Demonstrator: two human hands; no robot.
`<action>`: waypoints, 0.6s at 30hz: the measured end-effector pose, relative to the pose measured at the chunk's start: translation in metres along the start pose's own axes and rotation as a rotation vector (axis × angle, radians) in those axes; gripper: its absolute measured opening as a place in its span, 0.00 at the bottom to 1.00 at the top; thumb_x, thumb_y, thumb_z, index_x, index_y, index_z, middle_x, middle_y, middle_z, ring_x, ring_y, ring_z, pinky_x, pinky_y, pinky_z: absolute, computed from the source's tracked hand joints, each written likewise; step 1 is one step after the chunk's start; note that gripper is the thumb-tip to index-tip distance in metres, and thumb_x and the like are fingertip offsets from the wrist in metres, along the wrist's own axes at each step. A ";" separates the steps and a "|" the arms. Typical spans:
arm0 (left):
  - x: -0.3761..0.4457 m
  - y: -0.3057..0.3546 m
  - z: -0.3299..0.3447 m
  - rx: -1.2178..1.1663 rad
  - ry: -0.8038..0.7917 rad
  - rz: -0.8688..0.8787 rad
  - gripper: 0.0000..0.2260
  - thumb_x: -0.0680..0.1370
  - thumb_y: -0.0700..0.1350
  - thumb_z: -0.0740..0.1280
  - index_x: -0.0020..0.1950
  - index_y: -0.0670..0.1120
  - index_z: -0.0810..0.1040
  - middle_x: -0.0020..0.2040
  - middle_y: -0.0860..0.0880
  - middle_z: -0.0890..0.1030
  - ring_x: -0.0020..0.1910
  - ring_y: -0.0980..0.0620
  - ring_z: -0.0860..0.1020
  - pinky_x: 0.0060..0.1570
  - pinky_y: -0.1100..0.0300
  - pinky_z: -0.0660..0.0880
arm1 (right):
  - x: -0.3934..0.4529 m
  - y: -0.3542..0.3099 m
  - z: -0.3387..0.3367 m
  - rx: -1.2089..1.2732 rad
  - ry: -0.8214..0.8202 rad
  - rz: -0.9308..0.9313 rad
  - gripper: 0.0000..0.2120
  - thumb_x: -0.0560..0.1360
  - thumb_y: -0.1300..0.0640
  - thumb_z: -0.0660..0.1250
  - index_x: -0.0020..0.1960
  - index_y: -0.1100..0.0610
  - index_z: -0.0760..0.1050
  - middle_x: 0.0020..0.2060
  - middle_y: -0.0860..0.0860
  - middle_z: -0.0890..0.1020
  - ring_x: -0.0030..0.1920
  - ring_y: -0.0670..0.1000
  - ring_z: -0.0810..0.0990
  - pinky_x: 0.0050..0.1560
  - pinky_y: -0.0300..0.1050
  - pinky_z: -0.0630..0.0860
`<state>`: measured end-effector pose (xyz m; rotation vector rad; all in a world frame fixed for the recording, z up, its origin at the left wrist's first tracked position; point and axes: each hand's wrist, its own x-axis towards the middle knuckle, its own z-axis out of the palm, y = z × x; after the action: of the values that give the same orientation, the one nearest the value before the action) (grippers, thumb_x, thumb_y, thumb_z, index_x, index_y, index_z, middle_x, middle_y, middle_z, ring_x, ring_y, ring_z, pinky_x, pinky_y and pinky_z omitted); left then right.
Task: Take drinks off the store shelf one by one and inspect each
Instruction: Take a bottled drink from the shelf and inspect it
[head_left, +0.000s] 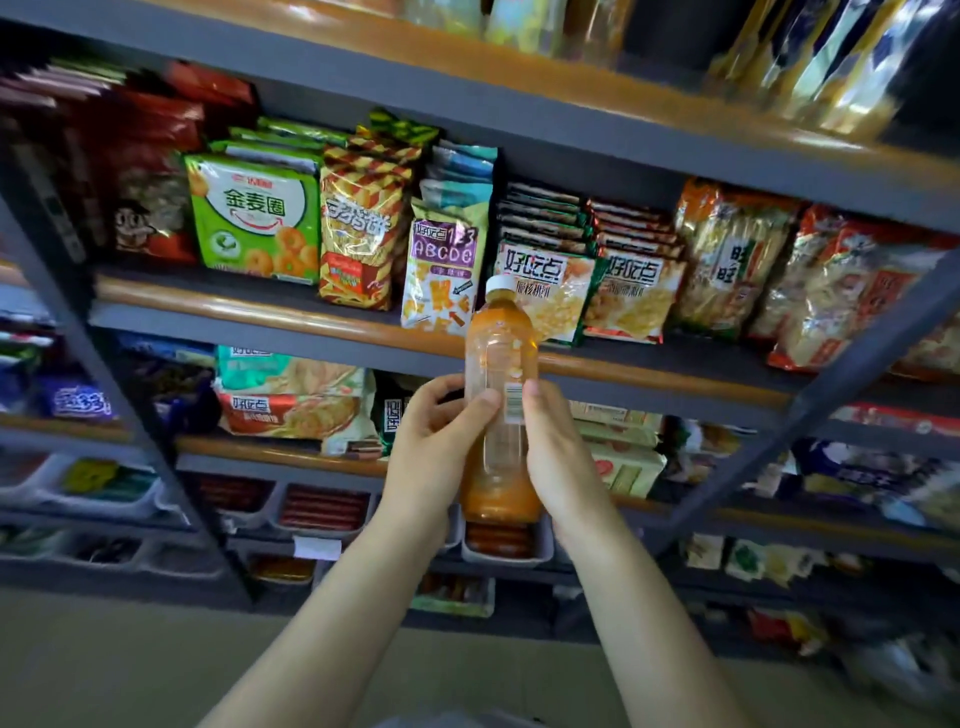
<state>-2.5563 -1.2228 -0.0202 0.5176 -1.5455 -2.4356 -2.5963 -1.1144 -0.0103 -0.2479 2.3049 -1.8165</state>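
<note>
Orange drink in a clear bottle (501, 410) stands upright at the picture's centre, off the shelf, gripped by the left hand (434, 447) at nine o'clock and the right hand (558, 457) at three. Turning it could let the smooth plastic slip. Snack bags (257, 218) crowd grey shelves (291, 325) from ten to two o'clock.

I count one orange drink bottle (500, 395) with one white cap (500, 283), and two hands: left hand (434, 441), right hand (558, 457).
</note>
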 end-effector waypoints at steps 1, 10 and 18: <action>0.001 0.000 0.000 -0.030 0.001 -0.023 0.14 0.77 0.47 0.73 0.62 0.48 0.79 0.53 0.44 0.85 0.46 0.49 0.85 0.42 0.56 0.81 | 0.001 0.003 -0.002 0.013 0.008 0.004 0.16 0.85 0.42 0.52 0.65 0.47 0.72 0.56 0.45 0.80 0.57 0.46 0.80 0.60 0.51 0.78; 0.012 0.008 0.000 -0.109 -0.134 -0.127 0.25 0.73 0.55 0.72 0.63 0.40 0.80 0.55 0.37 0.84 0.50 0.41 0.84 0.48 0.50 0.82 | 0.001 -0.002 -0.019 0.046 0.007 -0.097 0.07 0.78 0.47 0.69 0.55 0.47 0.77 0.46 0.50 0.84 0.46 0.49 0.83 0.48 0.41 0.78; 0.011 0.005 0.003 -0.068 -0.355 -0.142 0.22 0.70 0.65 0.70 0.48 0.49 0.88 0.46 0.42 0.85 0.44 0.46 0.84 0.45 0.54 0.82 | 0.002 -0.002 -0.022 0.145 -0.042 -0.101 0.26 0.72 0.39 0.64 0.57 0.59 0.73 0.40 0.51 0.79 0.39 0.46 0.78 0.37 0.37 0.75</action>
<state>-2.5671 -1.2265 -0.0165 0.1932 -1.5904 -2.7991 -2.6040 -1.0953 -0.0031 -0.3825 2.1563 -1.9966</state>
